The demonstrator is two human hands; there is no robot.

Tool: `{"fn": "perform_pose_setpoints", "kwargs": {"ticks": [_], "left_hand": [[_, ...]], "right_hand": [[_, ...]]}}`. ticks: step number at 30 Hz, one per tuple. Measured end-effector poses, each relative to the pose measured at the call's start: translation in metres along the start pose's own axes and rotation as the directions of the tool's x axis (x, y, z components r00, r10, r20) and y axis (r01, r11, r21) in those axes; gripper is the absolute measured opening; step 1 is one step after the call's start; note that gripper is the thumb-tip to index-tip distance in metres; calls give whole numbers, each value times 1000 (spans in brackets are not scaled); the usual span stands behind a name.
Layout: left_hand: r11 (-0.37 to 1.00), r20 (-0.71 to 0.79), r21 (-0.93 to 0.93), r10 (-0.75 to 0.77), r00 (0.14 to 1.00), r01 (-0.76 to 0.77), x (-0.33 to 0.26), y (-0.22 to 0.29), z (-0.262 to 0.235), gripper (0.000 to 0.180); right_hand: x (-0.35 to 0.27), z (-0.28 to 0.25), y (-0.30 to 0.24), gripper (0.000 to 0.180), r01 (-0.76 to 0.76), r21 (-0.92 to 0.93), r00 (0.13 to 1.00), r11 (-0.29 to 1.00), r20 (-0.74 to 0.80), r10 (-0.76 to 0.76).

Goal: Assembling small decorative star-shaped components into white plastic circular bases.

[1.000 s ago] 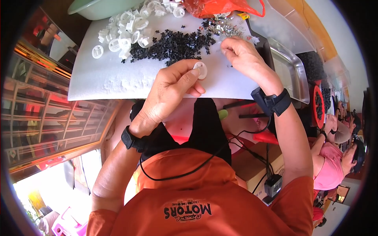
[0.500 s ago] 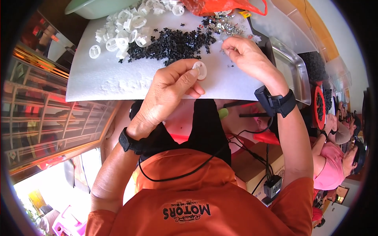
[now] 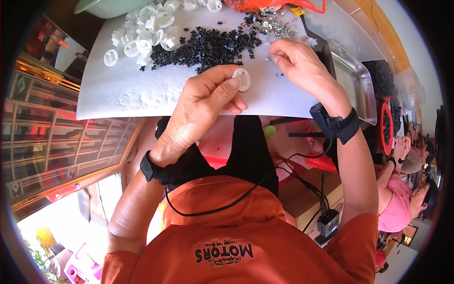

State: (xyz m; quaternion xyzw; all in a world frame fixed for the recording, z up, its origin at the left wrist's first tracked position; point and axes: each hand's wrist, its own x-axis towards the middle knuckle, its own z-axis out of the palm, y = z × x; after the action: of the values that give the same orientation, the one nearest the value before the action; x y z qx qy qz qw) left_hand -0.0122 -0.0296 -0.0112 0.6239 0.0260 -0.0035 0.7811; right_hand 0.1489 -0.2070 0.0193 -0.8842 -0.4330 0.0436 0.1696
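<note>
Between thumb and fingers, my left hand grips a round white plastic part above the near side of the white tabletop. My right hand is over the table's right side, thumb and index finger drawn together at the edge of a scatter of small shiny metal pieces. Anything in that pinch is too small to make out. A heap of little black cross-shaped parts lies just beyond my left hand. More white plastic parts are piled at the far left, one of them lying apart.
A pale green basin stands at the far left corner, a red plastic bag at the far edge. To the right is a metal tray. A co-worker in pink sits farther right. A black cable crosses my lap.
Both hands keep nearly the same pose. The white part in my left hand sits slightly higher in the picture, and the whole view has shifted a little.
</note>
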Motion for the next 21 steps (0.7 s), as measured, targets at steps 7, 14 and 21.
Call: {"fn": "perform_pose_setpoints", "kwargs": {"ticks": [7,14,21], "left_hand": [[1000,-5,-14,0,1000,0,1,-1,1,32],[1000,-12,-22,14,1000,-14,1,-1,1,32],[998,-25,-59,16,1000,-18,0,0,3,31]], "right_hand": [[-2,8,6,14,84,12,993,996,-90,-83],[-5,7,2,11,113,-27,991,993,-75,-114],[-1,11,4,7,79,-64,992,995,-98,-85]]}}
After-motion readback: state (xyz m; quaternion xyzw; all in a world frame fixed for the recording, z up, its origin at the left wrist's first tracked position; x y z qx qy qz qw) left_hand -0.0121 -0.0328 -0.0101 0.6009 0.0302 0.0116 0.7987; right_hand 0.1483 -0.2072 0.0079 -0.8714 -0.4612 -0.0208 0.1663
